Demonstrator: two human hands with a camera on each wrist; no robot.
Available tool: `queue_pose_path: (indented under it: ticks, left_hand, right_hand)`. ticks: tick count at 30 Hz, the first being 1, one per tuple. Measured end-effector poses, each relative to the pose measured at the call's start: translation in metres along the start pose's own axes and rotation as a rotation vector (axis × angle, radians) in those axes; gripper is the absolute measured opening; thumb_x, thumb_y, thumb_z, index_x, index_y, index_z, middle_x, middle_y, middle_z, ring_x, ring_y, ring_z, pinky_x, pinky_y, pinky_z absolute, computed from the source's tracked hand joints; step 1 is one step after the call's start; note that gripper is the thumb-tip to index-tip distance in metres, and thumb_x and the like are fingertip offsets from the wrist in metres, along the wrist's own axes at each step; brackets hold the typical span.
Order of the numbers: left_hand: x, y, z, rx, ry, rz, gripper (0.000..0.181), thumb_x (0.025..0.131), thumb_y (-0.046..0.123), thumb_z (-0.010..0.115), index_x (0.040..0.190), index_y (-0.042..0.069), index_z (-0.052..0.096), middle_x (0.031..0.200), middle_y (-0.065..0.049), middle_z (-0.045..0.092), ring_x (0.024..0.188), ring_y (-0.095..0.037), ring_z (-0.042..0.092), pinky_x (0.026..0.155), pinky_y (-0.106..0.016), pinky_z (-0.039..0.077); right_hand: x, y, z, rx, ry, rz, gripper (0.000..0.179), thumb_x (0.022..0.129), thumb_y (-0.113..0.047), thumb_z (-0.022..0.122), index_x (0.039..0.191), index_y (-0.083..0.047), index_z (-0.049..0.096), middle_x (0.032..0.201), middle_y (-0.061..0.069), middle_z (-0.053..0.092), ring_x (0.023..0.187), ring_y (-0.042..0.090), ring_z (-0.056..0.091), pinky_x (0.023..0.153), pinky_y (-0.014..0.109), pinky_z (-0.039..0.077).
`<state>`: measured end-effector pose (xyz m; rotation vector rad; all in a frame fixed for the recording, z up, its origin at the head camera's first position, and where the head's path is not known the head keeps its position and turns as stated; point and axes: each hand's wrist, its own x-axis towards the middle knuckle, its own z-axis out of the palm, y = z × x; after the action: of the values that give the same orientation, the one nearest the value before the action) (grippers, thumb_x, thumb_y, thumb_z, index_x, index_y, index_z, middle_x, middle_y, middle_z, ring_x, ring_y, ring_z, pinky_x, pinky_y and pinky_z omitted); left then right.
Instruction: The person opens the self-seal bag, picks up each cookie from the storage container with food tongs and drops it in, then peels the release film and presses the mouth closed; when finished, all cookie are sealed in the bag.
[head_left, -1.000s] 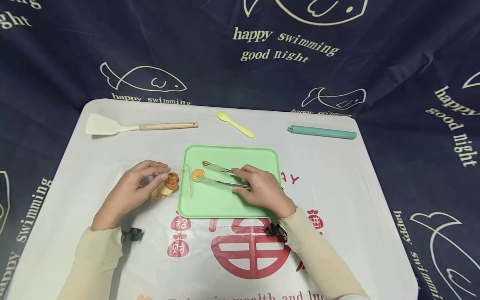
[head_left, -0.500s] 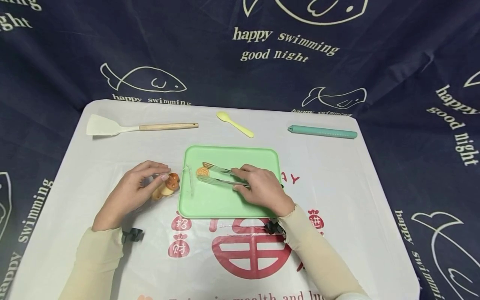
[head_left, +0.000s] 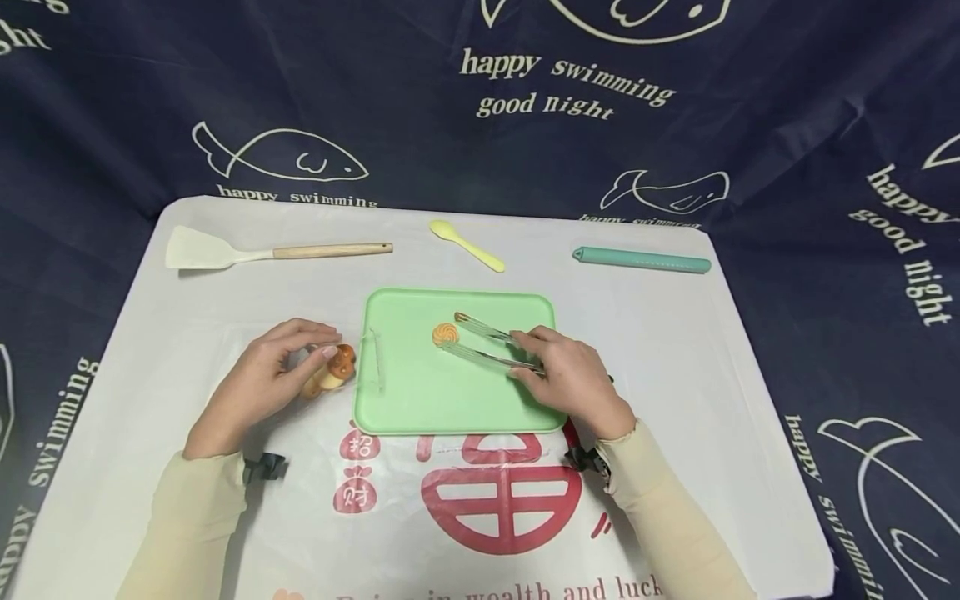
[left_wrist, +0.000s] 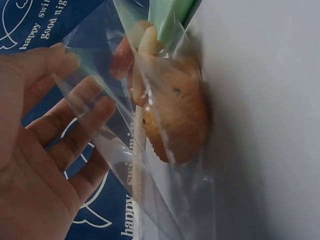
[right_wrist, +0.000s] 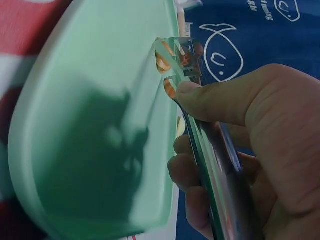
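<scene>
My left hand (head_left: 273, 379) pinches the upper film of a clear plastic bag (left_wrist: 175, 200) left of the tray, holding it raised. Inside the bag lie small bread pieces, including a golden bun (left_wrist: 177, 120) and a brown, glossy piece (head_left: 342, 362). The bag's mouth lies over the left side of the light green tray (head_left: 465, 400). My right hand (head_left: 573, 375) grips metal tongs (head_left: 491, 358) above the tray, thumb on one side and fingers on the other. An orange swirl cookie (head_left: 445, 335) is at the tongs' spread tips; whether they pinch it, I cannot tell.
Along the table's far side lie a white spatula with wooden handle (head_left: 277, 252), a yellow spoon (head_left: 468, 247) and a teal stick-shaped object (head_left: 641, 259). A dark printed curtain (head_left: 420, 167) hangs behind the white table (head_left: 712, 375).
The right hand and tongs have moved right across the tray, and the swirl cookie has moved right with them, away from the bag's mouth. My left hand and the bag stay nearly still.
</scene>
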<state>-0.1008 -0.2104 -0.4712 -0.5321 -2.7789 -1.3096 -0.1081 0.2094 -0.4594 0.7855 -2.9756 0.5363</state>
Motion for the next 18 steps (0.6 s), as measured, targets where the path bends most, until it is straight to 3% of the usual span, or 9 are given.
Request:
queue_pose_path:
  ticks: [8,18]
  left_hand:
    - [0.001,-0.001,0.001,-0.001,-0.002,-0.003,0.023,0.100,0.028,0.069,0.115,0.012,0.076,0.122,0.008,0.065,0.118,-0.017,0.059,0.102,-0.043,0.046]
    - [-0.002,0.001,0.001,0.003,0.000,-0.002,0.023,0.100,0.028,0.069,0.115,0.012,0.076,0.122,0.007,0.065,0.119,-0.017,0.059,0.102,-0.041,0.045]
  right_hand:
    - [0.000,0.005,-0.004,-0.044,0.038,0.043,0.053,0.089,-0.029,0.080,0.135,-0.008,0.066,0.107,0.005,0.066,0.064,0.016,0.054,0.052,0.038,0.049]
    - [0.005,-0.001,0.006,-0.020,0.022,0.025,0.052,0.090,-0.030,0.079,0.136,-0.008,0.066,0.110,0.006,0.068,0.069,0.018,0.058,0.055,0.039,0.052]
